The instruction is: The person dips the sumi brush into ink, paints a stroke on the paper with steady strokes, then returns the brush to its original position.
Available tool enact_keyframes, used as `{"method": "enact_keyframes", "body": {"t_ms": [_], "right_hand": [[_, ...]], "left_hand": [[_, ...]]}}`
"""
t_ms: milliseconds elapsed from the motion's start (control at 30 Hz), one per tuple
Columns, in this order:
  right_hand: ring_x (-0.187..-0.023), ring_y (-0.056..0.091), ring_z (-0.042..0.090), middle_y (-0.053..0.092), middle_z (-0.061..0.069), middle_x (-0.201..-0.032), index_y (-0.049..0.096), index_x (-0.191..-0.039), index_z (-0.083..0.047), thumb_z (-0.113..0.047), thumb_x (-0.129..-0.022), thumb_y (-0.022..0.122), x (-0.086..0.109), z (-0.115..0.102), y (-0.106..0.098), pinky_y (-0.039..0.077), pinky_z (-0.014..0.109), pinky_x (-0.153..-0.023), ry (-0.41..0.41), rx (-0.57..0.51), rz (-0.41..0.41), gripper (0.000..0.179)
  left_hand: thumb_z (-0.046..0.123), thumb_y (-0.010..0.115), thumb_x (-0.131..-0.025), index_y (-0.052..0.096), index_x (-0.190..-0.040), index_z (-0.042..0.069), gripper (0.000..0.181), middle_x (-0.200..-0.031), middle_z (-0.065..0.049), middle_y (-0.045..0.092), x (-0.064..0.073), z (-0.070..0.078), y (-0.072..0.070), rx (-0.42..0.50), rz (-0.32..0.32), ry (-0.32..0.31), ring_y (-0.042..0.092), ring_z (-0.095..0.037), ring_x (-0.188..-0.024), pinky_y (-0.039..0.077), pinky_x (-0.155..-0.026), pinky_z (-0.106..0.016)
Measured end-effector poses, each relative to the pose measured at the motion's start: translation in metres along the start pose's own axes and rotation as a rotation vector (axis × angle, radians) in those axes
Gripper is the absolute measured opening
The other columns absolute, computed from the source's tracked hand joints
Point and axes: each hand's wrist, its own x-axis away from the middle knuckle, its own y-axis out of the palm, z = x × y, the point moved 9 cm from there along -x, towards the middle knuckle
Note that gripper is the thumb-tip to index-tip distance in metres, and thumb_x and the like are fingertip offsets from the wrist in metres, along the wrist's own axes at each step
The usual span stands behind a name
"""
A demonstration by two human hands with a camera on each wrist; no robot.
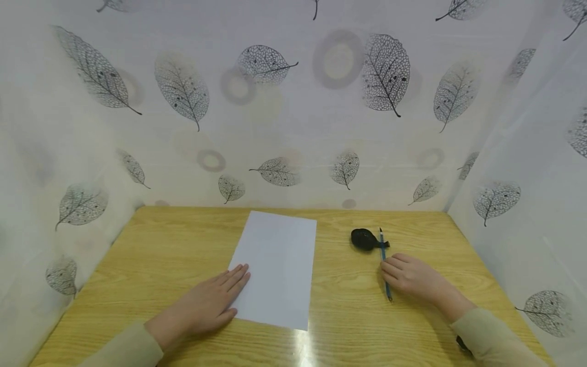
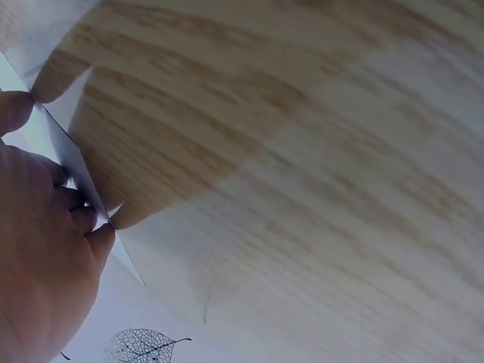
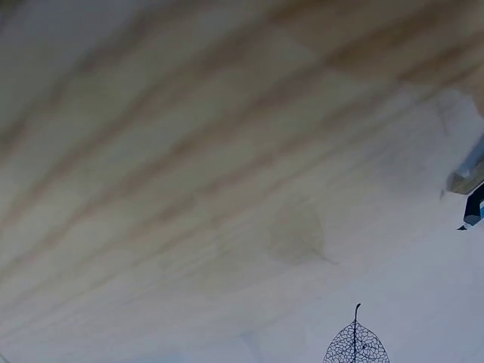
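A white sheet of paper [image 1: 277, 267] lies on the wooden table, slightly turned. My left hand [image 1: 208, 300] rests palm down at its left edge, fingers straight, fingertips and thumb on the sheet. The left wrist view shows this hand [image 2: 45, 242] low over the paper's edge [image 2: 83, 174]. To the right, my right hand [image 1: 410, 278] pinches a slim blue pencil [image 1: 383, 252] by its middle. Its dark tip points away from me and shows at the edge of the right wrist view [image 3: 473, 212]. Just beyond, a black balloon-like object [image 1: 364, 239] lies with its narrow neck at the pencil.
The wood-grain table [image 1: 183, 234] ends at a pale leaf-patterned sheet [image 1: 293, 127] at the back, with similar sheets at both sides. A small dark item [image 1: 463, 345] shows under the right sleeve.
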Motion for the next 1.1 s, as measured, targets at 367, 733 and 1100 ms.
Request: {"method": "enact_keyframes", "body": {"t_ms": [367,733,1100], "right_hand": [[-0.089,0.074,0.018,0.08,0.006,-0.101,0.078,-0.1,-0.01,0.01,-0.112,0.018,0.0,0.004,-0.006,0.063,0.032,-0.079,0.003,0.039,0.02,0.065],[-0.089,0.074,0.019,0.08,0.008,-0.102,0.078,-0.104,-0.007,0.011,-0.112,0.025,-0.008,0.011,-0.019,0.063,0.033,-0.078,0.005,0.071,0.065,0.057],[-0.088,0.075,0.018,0.08,0.009,-0.102,0.077,-0.108,-0.005,0.01,-0.112,0.031,-0.016,0.021,-0.03,0.064,0.031,-0.076,0.04,0.077,0.093,0.049]], "left_hand": [[0.048,0.048,-0.11,0.034,-0.165,0.001,0.074,-0.174,-0.017,0.031,-0.003,0.006,0.001,0.029,0.024,-0.002,0.036,-0.034,-0.16,0.04,-0.127,-0.05],[0.048,0.047,-0.11,0.037,-0.163,-0.001,0.072,-0.172,-0.019,0.034,-0.008,0.014,-0.001,0.01,0.073,0.003,0.037,-0.035,-0.159,0.038,-0.128,-0.049],[0.051,0.043,-0.111,0.033,-0.165,0.002,0.074,-0.175,-0.018,0.027,-0.02,0.021,0.004,0.028,0.046,-0.011,0.03,-0.034,-0.162,0.033,-0.13,-0.049]]}}
